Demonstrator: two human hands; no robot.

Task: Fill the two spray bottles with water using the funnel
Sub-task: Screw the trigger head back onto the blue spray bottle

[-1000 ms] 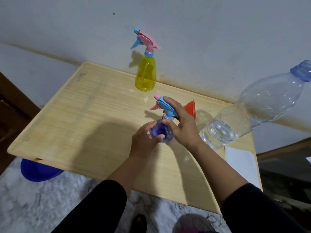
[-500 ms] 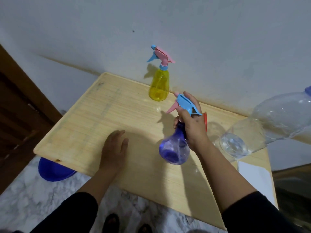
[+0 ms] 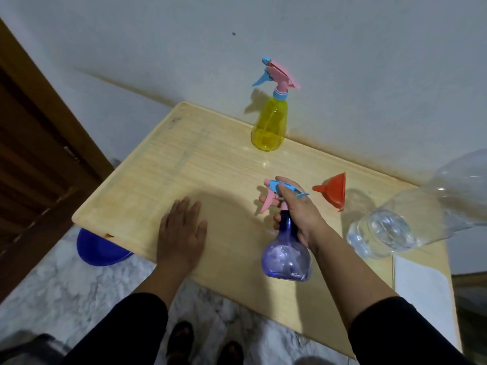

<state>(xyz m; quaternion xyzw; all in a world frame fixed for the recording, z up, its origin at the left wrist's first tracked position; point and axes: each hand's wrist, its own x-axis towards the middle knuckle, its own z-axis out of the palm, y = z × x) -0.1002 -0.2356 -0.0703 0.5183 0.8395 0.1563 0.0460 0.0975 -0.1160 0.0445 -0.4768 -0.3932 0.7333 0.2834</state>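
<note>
purple spray bottle [image 3: 287,255]: near-right of the table [image 3: 184,164], held at the neck, base looks just clear of the top. Thin clear plastic, looks empty, so light; round belly is slick, neck is the sure hold.
right hand [image 3: 297,212]: fingers [image 3: 286,189] curl round neck and blue-pink trigger head.
left hand [image 3: 181,230]: flat on the table, fingers straight, holds nothing.
yellow spray bottle [image 3: 268,129]: upright, far edge by the wall, head on, well apart.
red funnel [image 3: 332,190]: on its side, just right of the right hand; light, rigid, may roll.
water bottle [image 3: 411,214]: large, clear, tilted at right, some water at the base; soft walls, probably heavy and sloshy.
in the way: trigger head blocks filling, I judge.
blue basin [image 3: 100,250]: under the table's near-left corner.
</note>
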